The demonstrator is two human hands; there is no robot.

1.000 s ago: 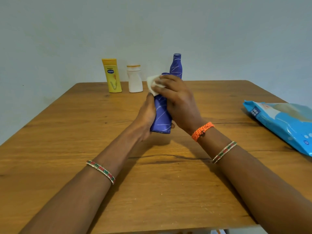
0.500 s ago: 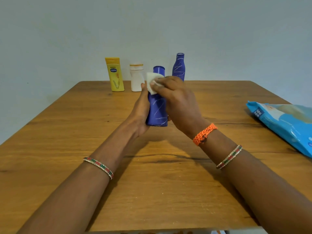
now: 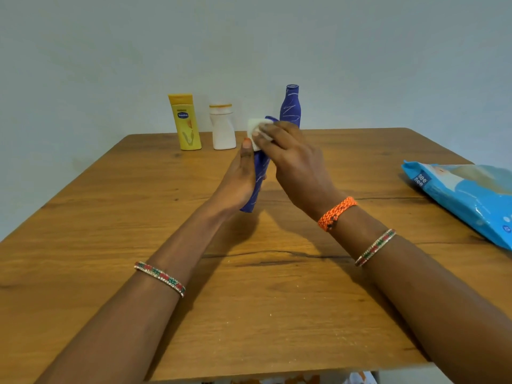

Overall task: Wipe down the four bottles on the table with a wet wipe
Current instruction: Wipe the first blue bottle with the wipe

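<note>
My left hand [image 3: 238, 181] grips a blue bottle [image 3: 259, 173] with thin white lines, tilted with its top leaning right, above the middle of the wooden table [image 3: 138, 245]. My right hand [image 3: 293, 159] holds a folded white wet wipe [image 3: 256, 131] against the bottle's upper part. At the table's far edge stand a yellow lotion bottle [image 3: 185, 121], a white bottle [image 3: 223, 127] with an orange ring, and a second blue bottle [image 3: 290, 106].
A light blue pack of wet wipes [image 3: 465, 195] lies at the table's right edge. A pale wall rises right behind the far edge. The table's near edge runs across the bottom of the view.
The held bottle was tipped, stood nearly upright half a second ago, and now leans right again. My right hand with the wipe has stayed at its upper part.
</note>
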